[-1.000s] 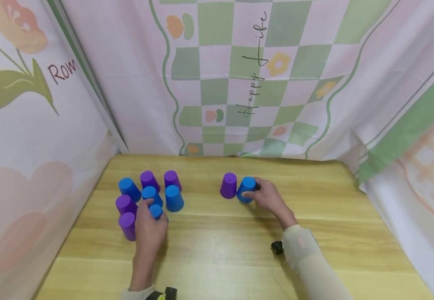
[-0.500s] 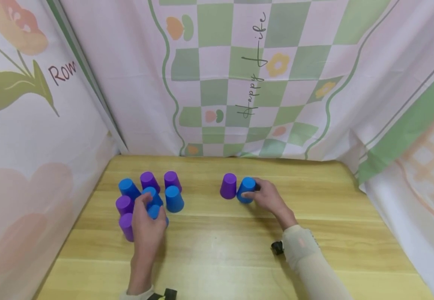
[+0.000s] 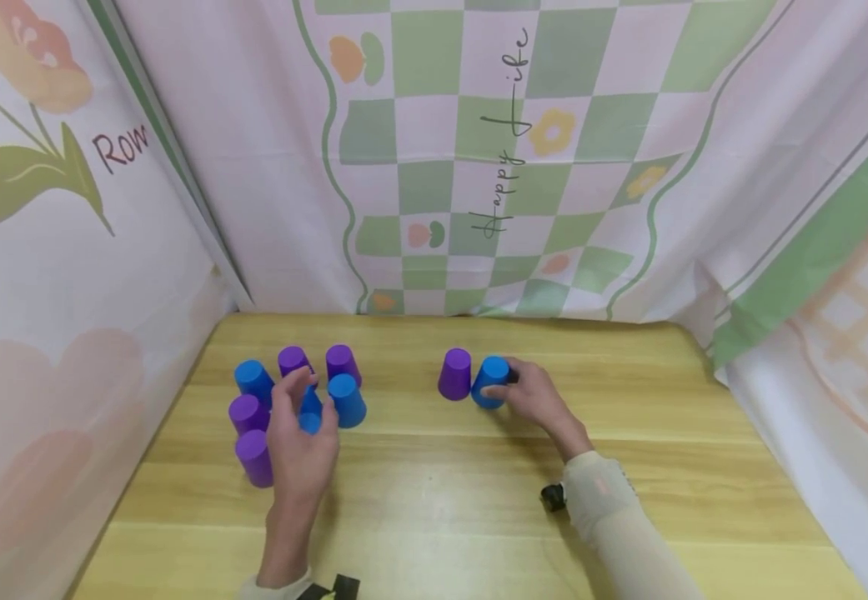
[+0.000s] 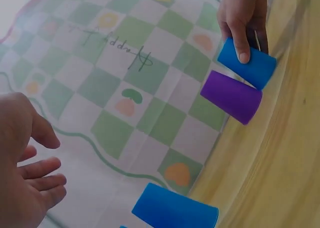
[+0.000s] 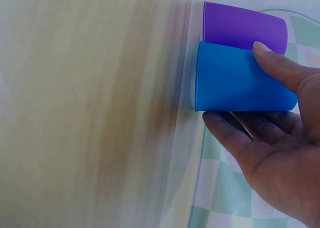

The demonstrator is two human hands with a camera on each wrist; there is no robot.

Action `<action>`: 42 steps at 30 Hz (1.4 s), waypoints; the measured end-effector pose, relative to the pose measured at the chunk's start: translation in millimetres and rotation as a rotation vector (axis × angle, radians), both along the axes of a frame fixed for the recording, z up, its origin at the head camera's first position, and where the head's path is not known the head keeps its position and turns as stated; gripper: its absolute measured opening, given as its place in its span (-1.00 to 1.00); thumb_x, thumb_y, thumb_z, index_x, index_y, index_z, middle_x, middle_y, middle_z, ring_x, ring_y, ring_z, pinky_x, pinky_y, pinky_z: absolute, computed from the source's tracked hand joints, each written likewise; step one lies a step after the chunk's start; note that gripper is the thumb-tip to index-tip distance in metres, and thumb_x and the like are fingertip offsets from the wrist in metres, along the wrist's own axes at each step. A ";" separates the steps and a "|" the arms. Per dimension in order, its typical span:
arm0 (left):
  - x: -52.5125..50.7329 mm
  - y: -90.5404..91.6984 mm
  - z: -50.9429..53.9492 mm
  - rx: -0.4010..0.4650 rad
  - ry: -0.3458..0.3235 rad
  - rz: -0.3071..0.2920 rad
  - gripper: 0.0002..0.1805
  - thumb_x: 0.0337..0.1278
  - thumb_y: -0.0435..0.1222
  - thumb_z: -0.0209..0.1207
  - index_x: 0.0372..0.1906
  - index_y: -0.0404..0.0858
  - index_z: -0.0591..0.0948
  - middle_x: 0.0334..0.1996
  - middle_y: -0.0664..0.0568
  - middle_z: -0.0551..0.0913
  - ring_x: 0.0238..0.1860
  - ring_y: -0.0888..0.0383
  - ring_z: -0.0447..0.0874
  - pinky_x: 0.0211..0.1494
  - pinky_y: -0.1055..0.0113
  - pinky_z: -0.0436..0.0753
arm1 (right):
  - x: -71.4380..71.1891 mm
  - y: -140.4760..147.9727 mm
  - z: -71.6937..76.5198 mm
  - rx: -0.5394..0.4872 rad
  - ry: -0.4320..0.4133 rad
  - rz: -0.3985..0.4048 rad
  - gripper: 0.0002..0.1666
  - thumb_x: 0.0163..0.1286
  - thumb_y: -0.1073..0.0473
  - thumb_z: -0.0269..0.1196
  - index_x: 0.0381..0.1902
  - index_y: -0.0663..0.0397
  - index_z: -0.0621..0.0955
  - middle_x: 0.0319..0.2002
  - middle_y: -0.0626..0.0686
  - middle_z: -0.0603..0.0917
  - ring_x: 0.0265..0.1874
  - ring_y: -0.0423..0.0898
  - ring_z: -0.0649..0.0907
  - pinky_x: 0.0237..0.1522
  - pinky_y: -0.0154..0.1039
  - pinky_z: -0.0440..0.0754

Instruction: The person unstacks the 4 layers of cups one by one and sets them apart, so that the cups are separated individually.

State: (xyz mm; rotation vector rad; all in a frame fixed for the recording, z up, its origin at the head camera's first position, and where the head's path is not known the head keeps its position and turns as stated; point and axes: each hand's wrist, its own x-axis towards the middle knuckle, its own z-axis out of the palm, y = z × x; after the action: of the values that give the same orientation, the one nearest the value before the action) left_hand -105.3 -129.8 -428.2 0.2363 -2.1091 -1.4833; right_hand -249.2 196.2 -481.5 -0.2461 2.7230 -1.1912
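Note:
My right hand (image 3: pixel 542 398) grips an upside-down blue cup (image 3: pixel 489 383) between thumb and fingers. Close beside it on the left stands an upside-down purple cup (image 3: pixel 454 375). Over the group of cups at the left is my left hand (image 3: pixel 302 446), its thumb and fingers spread apart. The left wrist view shows nothing held in those left fingers (image 4: pixel 42 175). Below that hand, two blue cups are partly hidden; the nearer blue cup (image 3: pixel 309 422) shows between thumb and fingers. Just right of the thumb stands another blue cup (image 3: pixel 347 402).
Around the left hand stand more inverted cups: a blue cup (image 3: pixel 253 382), a purple cup (image 3: pixel 248 412), a nearer purple cup (image 3: pixel 255 458) and two at the back, including a purple cup (image 3: pixel 343 364). Patterned cloth (image 3: pixel 434 175) hangs behind the wooden table (image 3: pixel 434 517).
My left hand has opened off the near blue cup and risen, shifting slightly forward over the group. The right hand keeps its grip on the blue cup in the same place.

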 end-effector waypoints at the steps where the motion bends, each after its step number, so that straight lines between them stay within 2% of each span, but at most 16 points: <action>1: -0.6 1.1 -0.7 -0.005 0.041 -0.009 -0.49 0.42 -0.48 0.22 0.39 -0.24 0.43 0.25 -0.02 0.62 0.47 -0.02 0.50 0.60 0.18 0.38 | -0.1 0.1 0.0 0.000 -0.004 0.000 -0.28 0.40 -0.01 0.45 0.38 0.23 0.56 0.27 0.32 0.66 0.27 0.29 0.64 0.28 0.23 0.64; 4: -2.8 3.7 -2.3 -0.024 0.149 -0.045 -0.51 0.38 -0.53 0.24 0.35 -0.31 0.47 0.20 -0.07 0.65 0.40 -0.04 0.57 0.55 0.39 0.39 | 0.3 0.6 0.9 0.000 -0.010 -0.001 -0.28 0.40 -0.01 0.45 0.38 0.23 0.56 0.27 0.31 0.67 0.27 0.28 0.64 0.28 0.22 0.64; 7: -6.7 7.5 -4.5 -0.035 0.253 -0.106 -0.53 0.34 -0.58 0.23 0.31 -0.38 0.50 0.17 -0.14 0.66 0.36 -0.10 0.61 0.53 0.45 0.40 | 0.5 0.8 1.3 0.001 -0.008 0.000 -0.28 0.39 -0.02 0.45 0.38 0.23 0.56 0.27 0.31 0.66 0.27 0.29 0.64 0.29 0.23 0.64; 11: -9.9 15.8 -5.9 -0.037 0.298 -0.183 -0.51 0.32 -0.62 0.22 0.31 -0.37 0.50 0.17 -0.14 0.67 0.36 -0.09 0.61 0.54 0.41 0.41 | 0.8 0.7 1.3 0.005 -0.003 -0.002 -0.27 0.38 -0.02 0.46 0.37 0.24 0.56 0.27 0.32 0.66 0.27 0.30 0.64 0.29 0.23 0.63; 20: -13.7 38.3 -6.4 -0.043 0.233 -0.263 -0.49 0.29 -0.60 0.26 0.32 -0.36 0.50 0.19 -0.06 0.67 0.39 -0.04 0.59 0.51 0.43 0.44 | 1.1 1.0 0.2 0.001 0.003 -0.002 -0.32 0.38 -0.02 0.46 0.34 0.21 0.59 0.25 0.30 0.68 0.25 0.28 0.65 0.27 0.22 0.65; 27: -24.8 57.1 -13.0 -0.019 0.156 -0.352 -0.49 0.34 -0.53 0.27 0.34 -0.24 0.52 0.19 -0.02 0.67 0.37 0.02 0.60 0.52 0.24 0.49 | 0.9 1.0 -0.2 0.005 0.005 -0.002 -0.32 0.38 -0.02 0.46 0.33 0.21 0.60 0.23 0.30 0.69 0.23 0.27 0.66 0.25 0.21 0.67; 31: -32.4 65.5 -19.4 -0.024 0.106 -0.373 -0.44 0.37 -0.50 0.26 0.41 -0.16 0.50 0.25 0.02 0.66 0.40 0.02 0.58 0.53 0.13 0.50 | 1.2 -0.1 -0.5 0.006 0.008 0.003 -0.34 0.38 -0.03 0.47 0.31 0.19 0.61 0.22 0.28 0.71 0.21 0.25 0.67 0.22 0.19 0.69; 37: -42.6 74.4 -27.2 -0.029 0.020 -0.381 -0.37 0.38 -0.47 0.27 0.49 -0.12 0.47 0.41 0.03 0.58 0.47 0.02 0.51 0.52 0.11 0.50 | 1.6 -0.7 -0.3 0.005 0.005 0.005 -0.36 0.38 -0.02 0.47 0.30 0.19 0.62 0.21 0.27 0.71 0.20 0.24 0.68 0.21 0.18 0.70; 42: -53.4 80.7 -31.3 -0.041 -0.023 -0.398 -0.32 0.36 -0.47 0.29 0.54 -0.16 0.42 0.50 -0.02 0.49 0.52 -0.03 0.45 0.51 0.09 0.51 | 1.8 -0.1 -0.3 0.003 0.006 -0.003 -0.38 0.38 -0.01 0.47 0.28 0.18 0.63 0.20 0.26 0.72 0.19 0.23 0.68 0.21 0.18 0.69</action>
State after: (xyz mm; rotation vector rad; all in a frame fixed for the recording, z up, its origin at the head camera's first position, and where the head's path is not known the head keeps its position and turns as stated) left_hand -158.7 -49.1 -459.5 -0.1959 -2.2961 -1.6563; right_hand -247.4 196.1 -481.8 -0.2459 2.7305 -1.1892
